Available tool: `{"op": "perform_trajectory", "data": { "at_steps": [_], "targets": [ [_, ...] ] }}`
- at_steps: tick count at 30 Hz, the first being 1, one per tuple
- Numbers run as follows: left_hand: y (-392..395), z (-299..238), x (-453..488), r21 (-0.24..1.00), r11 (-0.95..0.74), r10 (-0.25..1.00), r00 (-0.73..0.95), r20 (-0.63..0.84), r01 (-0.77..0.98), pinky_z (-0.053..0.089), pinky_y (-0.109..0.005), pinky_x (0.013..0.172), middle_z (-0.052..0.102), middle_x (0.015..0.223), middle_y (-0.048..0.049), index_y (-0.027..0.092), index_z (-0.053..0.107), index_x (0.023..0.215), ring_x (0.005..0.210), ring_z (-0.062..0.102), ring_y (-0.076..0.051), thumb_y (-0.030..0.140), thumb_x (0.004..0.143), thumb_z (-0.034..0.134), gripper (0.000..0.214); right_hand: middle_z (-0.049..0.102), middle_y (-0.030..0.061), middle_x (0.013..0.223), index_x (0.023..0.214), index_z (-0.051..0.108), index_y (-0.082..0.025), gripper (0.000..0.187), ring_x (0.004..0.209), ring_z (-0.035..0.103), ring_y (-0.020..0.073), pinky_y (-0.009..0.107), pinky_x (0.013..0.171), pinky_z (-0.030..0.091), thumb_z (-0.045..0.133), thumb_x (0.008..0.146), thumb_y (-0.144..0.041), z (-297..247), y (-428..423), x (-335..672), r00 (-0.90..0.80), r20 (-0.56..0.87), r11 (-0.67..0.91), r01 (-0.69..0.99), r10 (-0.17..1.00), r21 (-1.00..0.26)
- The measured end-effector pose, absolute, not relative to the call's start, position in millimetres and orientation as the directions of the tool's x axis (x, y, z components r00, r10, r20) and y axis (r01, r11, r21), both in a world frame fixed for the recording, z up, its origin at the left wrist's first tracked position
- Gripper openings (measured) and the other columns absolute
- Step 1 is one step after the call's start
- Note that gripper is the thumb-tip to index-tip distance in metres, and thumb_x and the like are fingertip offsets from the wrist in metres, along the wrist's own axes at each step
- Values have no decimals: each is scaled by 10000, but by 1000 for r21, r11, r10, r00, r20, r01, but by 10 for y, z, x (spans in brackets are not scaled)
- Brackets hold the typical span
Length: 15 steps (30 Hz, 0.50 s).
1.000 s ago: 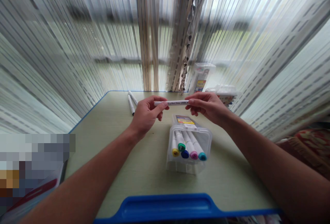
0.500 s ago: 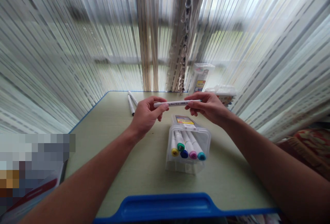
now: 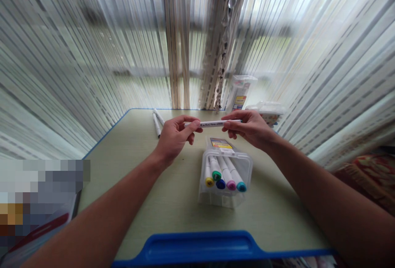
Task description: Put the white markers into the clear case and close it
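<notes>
I hold a white marker point(image 3: 212, 123) level above the table, one end in each hand. My left hand point(image 3: 175, 136) pinches its left end between thumb and fingers. My right hand point(image 3: 248, 127) pinches the right end, where the tip pokes out past the fingers. Just below lies a clear plastic case point(image 3: 226, 177) open toward me, with several markers inside showing yellow, green, blue, pink and teal caps.
Two white markers point(image 3: 157, 121) lie at the far left of the pale green table point(image 3: 173, 202). A clear box point(image 3: 240, 91) stands upright at the back, another plastic case point(image 3: 268, 110) beside it. A blue rim point(image 3: 200, 247) runs along the near edge. Curtains hang behind.
The marker has slid a little to the right between my hands, so its right tip now shows beyond my right fingers. Both hands stay in place.
</notes>
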State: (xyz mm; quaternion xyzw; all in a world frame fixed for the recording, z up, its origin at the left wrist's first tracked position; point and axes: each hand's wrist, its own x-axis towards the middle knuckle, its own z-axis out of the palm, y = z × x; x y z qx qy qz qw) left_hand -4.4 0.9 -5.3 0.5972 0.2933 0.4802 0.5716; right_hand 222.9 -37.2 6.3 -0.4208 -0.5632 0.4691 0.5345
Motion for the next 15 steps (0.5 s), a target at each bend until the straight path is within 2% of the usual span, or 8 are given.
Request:
{"op": "perform_trajectory", "data": {
  "at_steps": [5,10,15],
  "targets": [
    [20,-59,-56,960,-193,885,386,260,-203,426,-220,474,723,753,-78,98,694,920,489,518,-70,322,731,798,311,728,58,665,883,775,-142,285,472,612,109,227,461,489,871,666,-300,64,-368,2237,-66,198,196,-33,978,-980],
    [14,-47,-57,961,-163,892,382,241,-224,428,-222,475,731,759,-89,96,718,919,475,514,-68,323,731,794,305,671,15,568,886,780,-149,279,442,570,100,232,448,478,862,680,-318,54,-355,2240,-45,206,204,-54,977,-977],
    [18,-24,-67,955,-104,896,391,212,-278,446,-230,480,734,784,-112,80,721,956,490,539,-87,297,787,722,275,712,52,625,862,775,-141,257,461,597,107,222,454,482,810,745,-367,60,-354,2244,-65,188,180,-109,980,-978]
  ]
}}
